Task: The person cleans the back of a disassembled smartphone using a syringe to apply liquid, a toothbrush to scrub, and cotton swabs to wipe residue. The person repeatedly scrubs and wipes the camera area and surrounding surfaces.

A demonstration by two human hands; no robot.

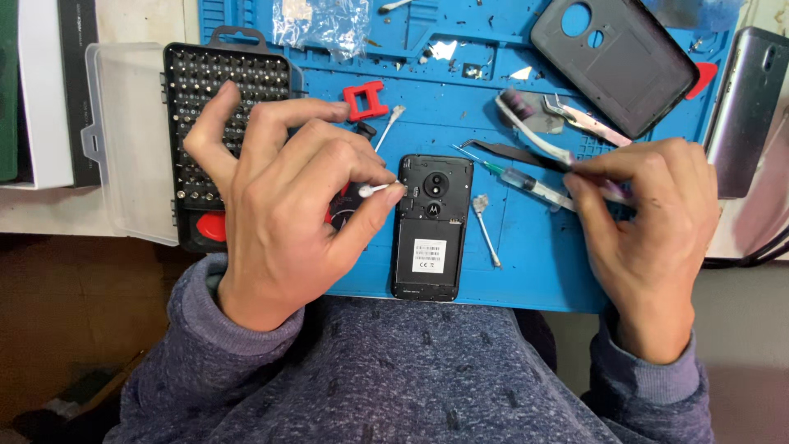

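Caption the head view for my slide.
Left hand dabs a cotton swab on an opened phone; right hand holds a syringe.

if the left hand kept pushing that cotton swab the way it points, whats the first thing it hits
Most likely the opened phone: the left hand aims the cotton swab rightward at the phone's upper left edge, close beside it. Height above the blue mat is unclear, so contact is a guess.

The one camera sits on my head, looking steeply down, close over my lap and the desk's (49, 218) near edge.
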